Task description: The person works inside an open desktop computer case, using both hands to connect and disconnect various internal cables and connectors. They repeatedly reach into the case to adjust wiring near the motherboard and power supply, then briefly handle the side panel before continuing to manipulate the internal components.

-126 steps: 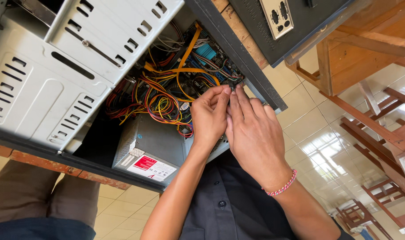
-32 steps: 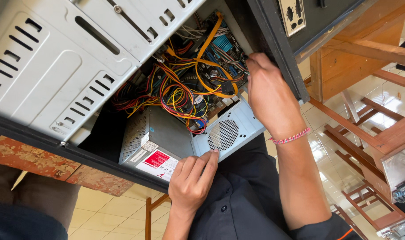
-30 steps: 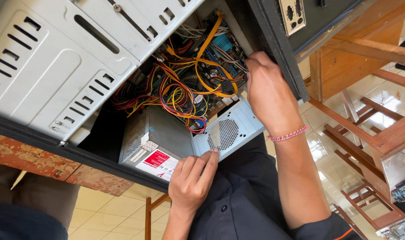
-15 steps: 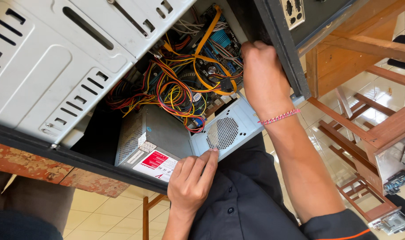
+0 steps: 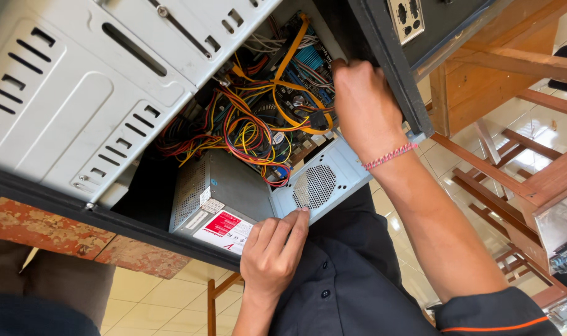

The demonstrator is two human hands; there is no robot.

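Note:
An open desktop computer case [image 5: 78, 93] lies on its side, showing a tangle of coloured cables [image 5: 246, 124], a motherboard [image 5: 308, 62] and a grey power supply [image 5: 224, 202] with a red-and-white label. My left hand [image 5: 272, 252] grips the case's near edge beside that label, fingertips touching the perforated fan panel [image 5: 317, 183]. My right hand [image 5: 367, 112], with a pink bead bracelet on its wrist, reaches into the case next to the black rear frame [image 5: 389, 68]. Its fingers curl out of sight among the cables.
The case rests on a worn wooden table edge [image 5: 53, 230] with flaking red paint. Wooden furniture frames [image 5: 520, 168] stand to the right on a shiny tiled floor [image 5: 165, 298]. A circuit board [image 5: 566, 255] lies at the far right edge.
Four seconds ago both hands worked together inside the case. Since then my left hand has dropped to the near edge by the power supply. Over the last second both hands have held still.

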